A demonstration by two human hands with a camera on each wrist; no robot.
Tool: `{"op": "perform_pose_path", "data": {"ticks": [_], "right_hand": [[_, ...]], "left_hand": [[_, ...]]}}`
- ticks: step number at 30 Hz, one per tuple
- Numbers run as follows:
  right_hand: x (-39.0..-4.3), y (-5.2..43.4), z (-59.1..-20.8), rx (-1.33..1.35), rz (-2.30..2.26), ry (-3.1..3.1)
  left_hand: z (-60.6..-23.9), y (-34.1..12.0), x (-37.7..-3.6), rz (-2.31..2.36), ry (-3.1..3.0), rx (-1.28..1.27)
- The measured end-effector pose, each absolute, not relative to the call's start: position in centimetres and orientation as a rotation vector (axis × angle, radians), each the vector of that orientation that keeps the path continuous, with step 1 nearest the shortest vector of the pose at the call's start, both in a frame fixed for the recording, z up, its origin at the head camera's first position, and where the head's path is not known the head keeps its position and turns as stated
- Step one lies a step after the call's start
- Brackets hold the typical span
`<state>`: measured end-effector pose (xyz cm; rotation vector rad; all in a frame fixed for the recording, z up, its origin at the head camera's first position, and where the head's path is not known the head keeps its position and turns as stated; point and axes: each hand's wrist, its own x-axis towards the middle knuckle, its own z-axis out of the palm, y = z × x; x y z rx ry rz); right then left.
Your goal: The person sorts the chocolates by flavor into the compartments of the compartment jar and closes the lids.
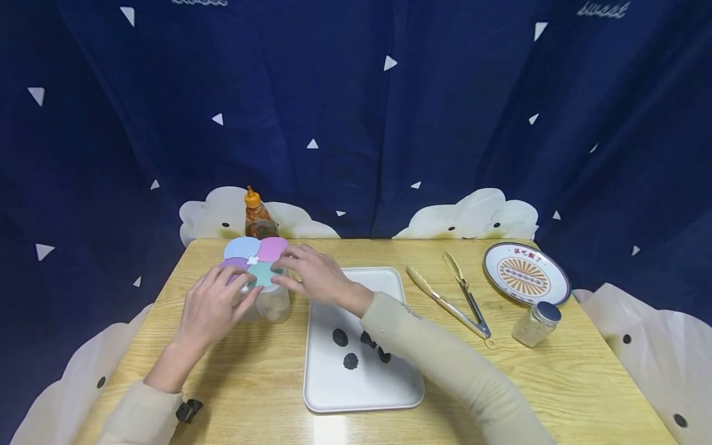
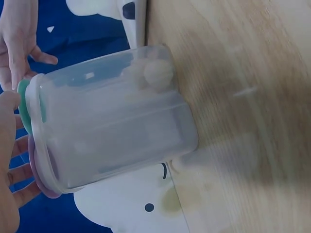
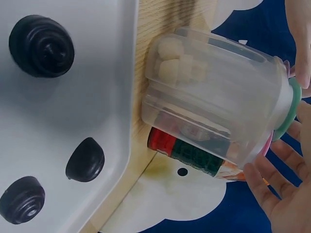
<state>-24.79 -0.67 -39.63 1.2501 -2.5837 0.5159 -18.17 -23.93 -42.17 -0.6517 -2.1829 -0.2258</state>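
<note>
A clear plastic container [image 1: 272, 301] with a four-petal lid [image 1: 256, 259] in blue, pink, purple and teal stands at the table's left. White lumps [image 3: 172, 60] lie in one compartment. My left hand [image 1: 214, 303] curls round the container's near side, its fingers [image 2: 17, 170] at the purple and teal flaps. From the other side my right hand [image 1: 311, 275] reaches in, with fingertips on top of the lid and the thumb at the teal flap [image 3: 291, 109]. In the left wrist view the container [image 2: 116, 121] fills the frame.
A white tray [image 1: 334, 395] with several dark round pieces [image 1: 350, 361] lies under my right forearm. Metal tongs [image 1: 450, 293], a patterned plate [image 1: 525, 272] and a small capped jar [image 1: 536, 322] sit to the right. An orange-capped sauce bottle [image 1: 257, 216] stands behind the container.
</note>
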Motion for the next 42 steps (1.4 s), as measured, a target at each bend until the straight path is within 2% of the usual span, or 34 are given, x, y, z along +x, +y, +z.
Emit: {"op": "perform_pose_path", "data": {"ticks": [33,42], "right_hand": [[-24.8,-0.7,-40.5,1.242,0.359,-2.508],[-25.9,-0.7,-40.1,1.197,0.494,-2.579]], "left_hand": [[-43.0,-23.3,-17.5,-0.309,-2.244,-0.567],[-42.3,-23.3,-18.1,-0.300,-2.232,-0.603]]}}
